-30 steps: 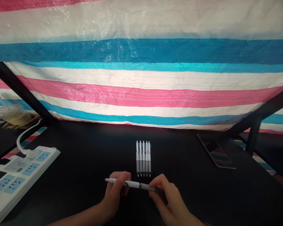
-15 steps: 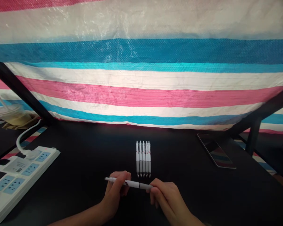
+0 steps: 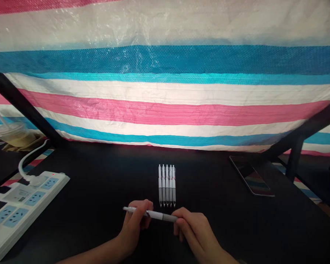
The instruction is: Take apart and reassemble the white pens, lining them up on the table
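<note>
A white pen with a grey grip [image 3: 156,215] is held level between both hands near the front of the black table. My left hand [image 3: 134,225] is closed round its white clicker half, with the thumb on top. The fingers of my right hand [image 3: 194,229] pinch the grey tip end, and the tip itself is hidden. Just beyond the held pen, several similar white and grey pens [image 3: 167,186] lie side by side in a row, their clickers pointing away and their tips towards me.
At the left lies a white power strip [image 3: 30,201] with a plug and cable. A dark phone [image 3: 251,176] lies at the right. A striped sheet [image 3: 165,113] hangs behind the black table [image 3: 99,176]. A lidded cup [image 3: 15,134] stands far left.
My right hand has shifted very slightly to the left along the grey end of the pen. My left hand and the row of pens look almost unchanged.
</note>
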`<state>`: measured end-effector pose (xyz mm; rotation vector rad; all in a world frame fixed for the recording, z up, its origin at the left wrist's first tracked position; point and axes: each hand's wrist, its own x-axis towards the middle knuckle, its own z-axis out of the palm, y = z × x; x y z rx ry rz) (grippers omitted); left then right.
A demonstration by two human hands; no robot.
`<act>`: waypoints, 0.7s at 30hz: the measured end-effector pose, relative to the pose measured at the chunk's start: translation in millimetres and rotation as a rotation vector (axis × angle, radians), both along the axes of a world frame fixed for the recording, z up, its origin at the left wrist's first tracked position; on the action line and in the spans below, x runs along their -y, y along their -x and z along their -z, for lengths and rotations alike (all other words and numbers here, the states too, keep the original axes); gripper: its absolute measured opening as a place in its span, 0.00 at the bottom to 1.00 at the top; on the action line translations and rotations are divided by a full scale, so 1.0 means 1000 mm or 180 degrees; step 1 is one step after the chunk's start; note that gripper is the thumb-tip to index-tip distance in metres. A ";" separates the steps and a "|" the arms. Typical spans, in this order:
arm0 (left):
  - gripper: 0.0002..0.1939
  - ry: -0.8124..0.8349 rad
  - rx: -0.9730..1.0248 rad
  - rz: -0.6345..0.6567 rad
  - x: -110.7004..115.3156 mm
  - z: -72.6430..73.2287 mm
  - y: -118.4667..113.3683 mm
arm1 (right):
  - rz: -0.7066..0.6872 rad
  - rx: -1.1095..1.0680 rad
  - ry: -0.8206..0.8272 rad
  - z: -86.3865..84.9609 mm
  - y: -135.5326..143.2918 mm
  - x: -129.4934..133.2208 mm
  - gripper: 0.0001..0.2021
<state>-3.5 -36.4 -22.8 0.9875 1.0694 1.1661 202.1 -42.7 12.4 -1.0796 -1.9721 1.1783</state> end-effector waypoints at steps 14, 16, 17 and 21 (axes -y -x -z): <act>0.27 -0.0202 -0.0185 0.0755 -0.011 -0.015 0.004 | 0.0104 -0.0144 0.0919 -0.004 0.004 -0.002 0.21; 0.24 -0.0299 -0.0359 0.0634 -0.014 -0.023 0.004 | 0.0141 -0.0293 0.1109 -0.007 0.005 -0.003 0.21; 0.20 -0.0335 -0.0398 0.0557 -0.016 -0.026 0.004 | 0.0172 -0.0332 0.1129 -0.008 0.006 -0.004 0.21; 0.11 -0.0414 -0.0235 0.0325 -0.021 -0.037 0.000 | 0.0234 -0.0287 0.1012 -0.009 0.009 -0.005 0.18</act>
